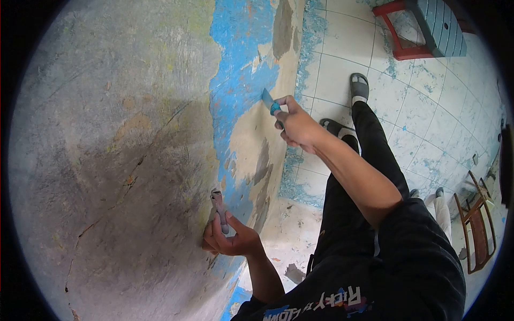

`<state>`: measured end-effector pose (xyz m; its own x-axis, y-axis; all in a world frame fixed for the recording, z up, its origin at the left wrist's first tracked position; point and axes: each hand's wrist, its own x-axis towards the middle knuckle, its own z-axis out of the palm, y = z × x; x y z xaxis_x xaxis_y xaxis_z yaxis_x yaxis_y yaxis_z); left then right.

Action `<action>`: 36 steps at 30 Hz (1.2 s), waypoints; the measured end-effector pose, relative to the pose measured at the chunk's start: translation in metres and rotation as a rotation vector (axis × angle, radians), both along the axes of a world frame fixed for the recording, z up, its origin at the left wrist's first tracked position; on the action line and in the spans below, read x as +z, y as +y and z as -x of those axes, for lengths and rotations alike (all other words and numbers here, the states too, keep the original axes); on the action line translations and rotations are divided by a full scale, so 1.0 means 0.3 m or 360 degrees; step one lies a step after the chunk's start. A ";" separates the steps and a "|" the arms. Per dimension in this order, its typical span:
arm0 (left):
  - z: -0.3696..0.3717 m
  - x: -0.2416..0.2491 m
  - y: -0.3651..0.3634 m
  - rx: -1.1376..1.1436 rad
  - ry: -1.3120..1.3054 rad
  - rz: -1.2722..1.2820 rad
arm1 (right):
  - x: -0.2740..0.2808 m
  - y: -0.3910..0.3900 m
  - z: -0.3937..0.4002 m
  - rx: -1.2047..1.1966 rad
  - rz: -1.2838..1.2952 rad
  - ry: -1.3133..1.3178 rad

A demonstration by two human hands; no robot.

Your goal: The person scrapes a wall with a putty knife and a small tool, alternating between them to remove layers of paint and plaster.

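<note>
My right hand grips a paint scraper with a teal-coloured part near its blade. Its tip meets the wall at the edge of the blue paint, beside a bare cream patch. Lower down, my left hand is closed around a dusty pinkish-grey, tube-like object, one end pointing up. I cannot tell what kind of object it is. That hand is close to the wall, near the lower part of the blue strip.
Blue paint flakes lie scattered over the white tiled floor, thickest along the wall's foot. A grey and red plastic stool stands at the upper right. At the right is a wooden chair-like frame. Another person's pale-clad leg shows behind me.
</note>
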<state>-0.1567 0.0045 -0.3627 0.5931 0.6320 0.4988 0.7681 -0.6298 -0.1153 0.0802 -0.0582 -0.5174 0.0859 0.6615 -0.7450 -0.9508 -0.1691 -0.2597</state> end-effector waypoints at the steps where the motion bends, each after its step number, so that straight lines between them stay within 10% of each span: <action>1: 0.006 0.002 -0.001 0.0007 0.0018 0.0002 | -0.032 0.009 0.002 -0.0007 0.0035 0.0008; 36: 0.017 0.002 0.000 0.0053 0.0170 -0.0041 | -0.241 -0.005 0.072 0.0119 0.0004 -0.0302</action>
